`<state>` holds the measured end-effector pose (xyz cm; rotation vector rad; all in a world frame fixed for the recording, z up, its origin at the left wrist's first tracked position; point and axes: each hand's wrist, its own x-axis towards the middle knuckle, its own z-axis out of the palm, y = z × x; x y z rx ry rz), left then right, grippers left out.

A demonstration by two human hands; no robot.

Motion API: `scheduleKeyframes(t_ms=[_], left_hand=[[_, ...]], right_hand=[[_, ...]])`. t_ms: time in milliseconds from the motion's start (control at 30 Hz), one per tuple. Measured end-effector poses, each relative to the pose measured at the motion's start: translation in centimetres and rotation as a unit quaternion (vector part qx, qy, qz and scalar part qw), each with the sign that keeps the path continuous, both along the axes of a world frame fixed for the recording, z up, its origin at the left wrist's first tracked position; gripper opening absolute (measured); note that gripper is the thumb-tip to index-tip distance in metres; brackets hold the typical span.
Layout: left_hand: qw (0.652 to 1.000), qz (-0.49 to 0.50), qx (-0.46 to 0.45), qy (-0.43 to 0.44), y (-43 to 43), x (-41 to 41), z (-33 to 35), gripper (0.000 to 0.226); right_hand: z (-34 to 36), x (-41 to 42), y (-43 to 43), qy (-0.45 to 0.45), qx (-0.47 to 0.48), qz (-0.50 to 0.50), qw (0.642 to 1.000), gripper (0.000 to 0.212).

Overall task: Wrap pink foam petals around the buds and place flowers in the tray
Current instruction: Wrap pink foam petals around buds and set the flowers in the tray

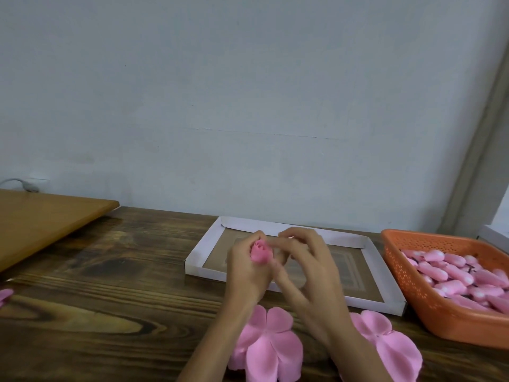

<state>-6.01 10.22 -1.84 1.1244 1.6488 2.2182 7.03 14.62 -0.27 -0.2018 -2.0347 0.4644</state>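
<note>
**Head view.** We see the left hand (pixel 246 274) curled round a partly wrapped flower (pixel 260 253), a bud sheathed in pink foam. Its ruffled tip points up and away from us. The flower is held over the near-left part of the white cardboard tray (pixel 275 226).

The right hand (pixel 311 260) sits just right of the flower, with bent fingers whose tips reach the flower's right side. Blur keeps us from telling whether they pinch a petal edge or only touch it.

Two flat sets of foam petals lie on the dark wooden table (pixel 110 299), near us. One set (pixel 268 343) lies between the wrists and the other (pixel 391 343) to the right. At far right an orange perforated basket (pixel 413 285) holds a heap of unwrapped buds (pixel 462 274). A lighter wooden board (pixel 41 219) lies at far left.

**Handling, as we judge it.**
- The foam looks very light, soft and springy, so a wrapped layer will probably unroll if the grip slackens.
- A hard pinch may leave a crease.
- We would hold the flower low, at the base where the petal layers gather, and keep the open tip free.
- A loose petal is best lifted by its rounded outer lobe, because the sheet is thin and floppy.
- The surface seems matte, so we expect little slipping.
</note>
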Motion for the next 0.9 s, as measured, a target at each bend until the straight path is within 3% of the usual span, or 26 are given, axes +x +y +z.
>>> scheduleKeyframes(t_ms=[233, 300, 400, 467, 567, 667, 733, 900], left_hand=[[0.982, -0.073, 0.072, -0.161, -0.3, 1.3, 1.3, 0.033], [0.992, -0.024, 0.018, -0.121, -0.4, 1.3, 1.3, 0.030], [0.996, -0.010, 0.010, -0.093, -0.3, 1.0, 0.6, 0.049], [0.999, 0.009, 0.015, -0.034, -0.7, 1.0, 0.4, 0.047], [0.994, -0.034, 0.044, -0.094, -1.6, 1.2, 1.3, 0.038], [0.978, -0.084, 0.038, -0.185, -1.8, 1.5, 1.7, 0.038], [0.975, -0.121, 0.024, -0.184, -2.1, 2.0, 2.0, 0.032], [0.964, -0.191, 0.046, -0.179, -2.2, 1.9, 2.4, 0.048]], right_hand=[[-0.6, -0.4, -0.3, 0.022, 0.060, -0.031, 0.997, 0.022], [-0.4, -0.3, -0.4, 0.019, 0.050, -0.023, 0.998, 0.021], [-0.1, -0.2, -0.7, 0.045, -0.059, 0.024, 0.997, 0.022], [-0.1, -0.4, -1.0, 0.091, -0.169, 0.062, 0.979, 0.027], [-0.6, -0.9, -1.3, 0.082, -0.310, 0.120, 0.940, 0.029], [-1.3, -1.5, -1.5, 0.038, -0.330, 0.163, 0.929, 0.030], [-1.6, -1.9, -1.7, 0.025, -0.326, 0.190, 0.926, 0.030], [-1.7, -2.2, -1.7, 0.076, -0.341, 0.165, 0.922, 0.027]])
